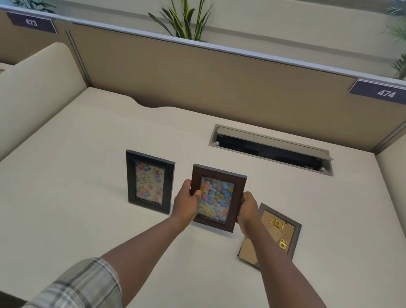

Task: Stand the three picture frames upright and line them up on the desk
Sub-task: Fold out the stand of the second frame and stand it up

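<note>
A black picture frame (148,181) with a birthday picture stands upright on the cream desk (63,200), left of centre. Beside it on the right, a brown frame (219,181) with a flower picture is upright, its lower edge at the desk. My left hand (187,200) grips its left side and my right hand (249,208) grips its right side. A grey frame (287,230) lies face down to the right, its cardboard back and gold clips showing, partly hidden by my right forearm.
An open cable slot (271,149) is set into the desk behind the frames. A tan partition (205,82) closes the back, with cream side dividers (25,96) left and right. Plants stand beyond the partition.
</note>
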A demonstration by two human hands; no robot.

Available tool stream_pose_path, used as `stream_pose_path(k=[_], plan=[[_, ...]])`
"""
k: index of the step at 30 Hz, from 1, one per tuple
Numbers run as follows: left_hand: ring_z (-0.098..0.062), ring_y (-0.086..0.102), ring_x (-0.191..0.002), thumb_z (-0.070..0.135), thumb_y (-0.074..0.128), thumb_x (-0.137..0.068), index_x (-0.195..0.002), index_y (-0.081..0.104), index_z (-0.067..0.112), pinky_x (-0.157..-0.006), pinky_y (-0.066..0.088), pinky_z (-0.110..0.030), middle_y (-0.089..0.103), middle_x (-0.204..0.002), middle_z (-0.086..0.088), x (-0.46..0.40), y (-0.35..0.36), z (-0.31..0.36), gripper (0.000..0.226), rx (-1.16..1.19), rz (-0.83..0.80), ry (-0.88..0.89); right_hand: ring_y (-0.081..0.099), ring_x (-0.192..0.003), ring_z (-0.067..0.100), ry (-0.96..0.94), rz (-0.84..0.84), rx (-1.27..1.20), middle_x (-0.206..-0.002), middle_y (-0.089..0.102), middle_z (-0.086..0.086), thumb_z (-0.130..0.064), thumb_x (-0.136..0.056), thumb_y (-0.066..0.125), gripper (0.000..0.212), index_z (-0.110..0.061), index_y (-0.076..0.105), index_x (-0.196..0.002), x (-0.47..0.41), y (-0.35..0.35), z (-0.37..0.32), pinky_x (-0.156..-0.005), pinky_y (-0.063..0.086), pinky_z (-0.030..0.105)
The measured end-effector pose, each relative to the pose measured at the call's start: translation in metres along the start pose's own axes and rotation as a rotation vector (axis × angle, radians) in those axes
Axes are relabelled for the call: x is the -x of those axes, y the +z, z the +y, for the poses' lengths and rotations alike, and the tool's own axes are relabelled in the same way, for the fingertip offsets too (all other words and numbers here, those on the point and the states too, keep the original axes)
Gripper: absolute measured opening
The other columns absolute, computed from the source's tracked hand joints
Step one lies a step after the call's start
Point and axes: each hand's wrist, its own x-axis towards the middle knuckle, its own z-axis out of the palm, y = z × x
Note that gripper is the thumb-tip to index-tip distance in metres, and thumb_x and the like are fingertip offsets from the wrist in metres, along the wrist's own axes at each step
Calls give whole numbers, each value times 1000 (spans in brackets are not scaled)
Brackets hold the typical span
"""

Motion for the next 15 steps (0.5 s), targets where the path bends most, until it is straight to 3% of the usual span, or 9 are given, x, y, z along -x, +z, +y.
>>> stream_pose_path(k=[5,8,12,15], plan=[[-22,63,-105,21,44,-100,-110,49,22,-85,58,-41,64,-111,-3,-4,-6,-6,12,-97,18,-18,66,-72,23,-8,-23,24,-75,65,9,-28,-96,21,40,-12,53,-78,-13,6,11,-66,49,31],[-23,63,-106,21,43,-99,-111,49,20,-89,57,-47,64,-112,-5,-2,-6,-7,13,-112,-6,-31,62,-86,30,-32,-32,47,-88,60,15,-26,-97,20,36,-9,50,-89,-14,6,15,-79,47,39],[-25,60,-110,15,45,-98,-124,47,16,-89,55,-41,62,-122,-8,6,-6,-5,26,-135,12,-98,60,-87,27,-49,-17,118,-91,59,15,-24,-98,17,33,-11,47,-92,-7,2,12,-81,46,39],[-31,58,-112,11,46,-92,-136,42,6,-81,47,-35,57,-131,-14,15,-4,-5,44,-130,140,-322,61,-82,19,-61,1,277,-90,65,12,-25,-100,17,38,-12,52,-106,3,-7,10,-81,42,38]])
